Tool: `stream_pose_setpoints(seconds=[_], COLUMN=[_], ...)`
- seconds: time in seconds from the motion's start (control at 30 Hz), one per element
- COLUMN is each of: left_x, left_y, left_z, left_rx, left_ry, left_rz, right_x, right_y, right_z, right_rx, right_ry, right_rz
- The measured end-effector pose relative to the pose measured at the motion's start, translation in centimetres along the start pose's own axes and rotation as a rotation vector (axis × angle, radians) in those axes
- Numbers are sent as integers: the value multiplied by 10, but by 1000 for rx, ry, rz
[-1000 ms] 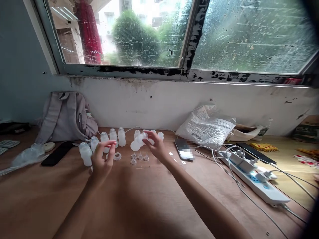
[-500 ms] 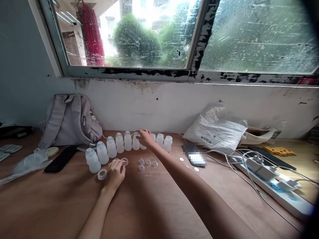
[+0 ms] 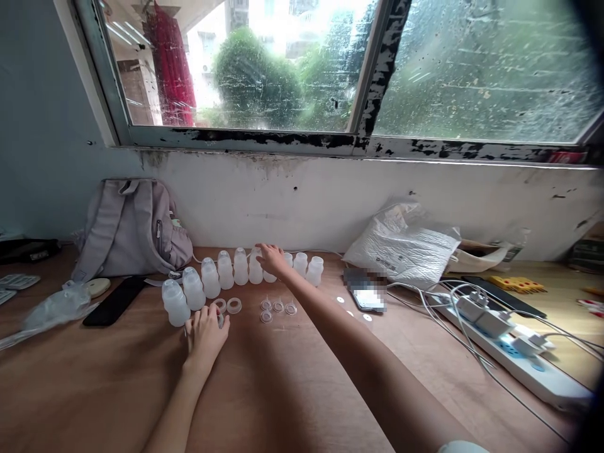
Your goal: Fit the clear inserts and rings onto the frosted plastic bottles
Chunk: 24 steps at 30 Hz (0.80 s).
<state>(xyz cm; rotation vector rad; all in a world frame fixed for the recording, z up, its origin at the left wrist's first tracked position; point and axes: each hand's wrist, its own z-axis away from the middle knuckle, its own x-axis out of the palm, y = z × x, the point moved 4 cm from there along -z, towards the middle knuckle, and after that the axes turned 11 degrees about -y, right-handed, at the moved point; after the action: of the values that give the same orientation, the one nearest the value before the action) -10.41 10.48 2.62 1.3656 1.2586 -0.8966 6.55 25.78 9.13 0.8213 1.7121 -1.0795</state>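
A curved row of frosted baby bottles stands upright along the back of the table, the nearest bottle [image 3: 176, 305] at its left end. My right hand [image 3: 274, 259] reaches over the row, fingers closed at the top of a middle bottle [image 3: 255, 272] and partly covering it. My left hand [image 3: 206, 333] lies low in front of the left bottles. Its fingers are bent down around a white collar ring, which they mostly hide. Just beyond it lie two more rings, including a collar ring [image 3: 234, 306]. Several clear nipples [image 3: 278, 307] sit to their right.
A grey backpack [image 3: 134, 229], black phone [image 3: 116, 302] and plastic bag [image 3: 54, 311] are at left. Small white discs [image 3: 367, 318], a partly blurred phone [image 3: 365, 296], a silver mailer bag [image 3: 401, 245] and a power strip [image 3: 509, 346] with trailing cables are at right.
My left hand has shifted left and toward me, from the middle rings onto the leftmost ring, uncovering the other two. My right hand stays at the same bottle.
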Motion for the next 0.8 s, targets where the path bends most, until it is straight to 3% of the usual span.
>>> stream_pose_setpoints(seconds=[0.17, 0.33, 0.4, 0.5, 0.6, 0.7, 0.8], left_x=[2, 1, 2, 5, 9, 10, 15], left_y=[-1, 4, 4, 2, 5, 14, 29], left_z=[0, 3, 5, 4, 1, -1, 4], left_rx=[37, 64, 41, 59, 181, 348, 414], left_ry=[-103, -50, -28, -32, -7, 16, -53], left_rz=[-12, -81, -102, -71, 107, 454, 840], right_x=[-5, 7, 21, 48, 61, 57, 48], right_y=[-1, 18, 35, 56, 58, 53, 50], right_z=[20, 81, 110, 142, 155, 163, 177], right_rx=[-35, -124, -17, 124, 110, 84, 49], right_ry=[104, 330, 395, 316, 225, 240, 261], right_rz=[-81, -273, -325, -361, -339, -406, -515])
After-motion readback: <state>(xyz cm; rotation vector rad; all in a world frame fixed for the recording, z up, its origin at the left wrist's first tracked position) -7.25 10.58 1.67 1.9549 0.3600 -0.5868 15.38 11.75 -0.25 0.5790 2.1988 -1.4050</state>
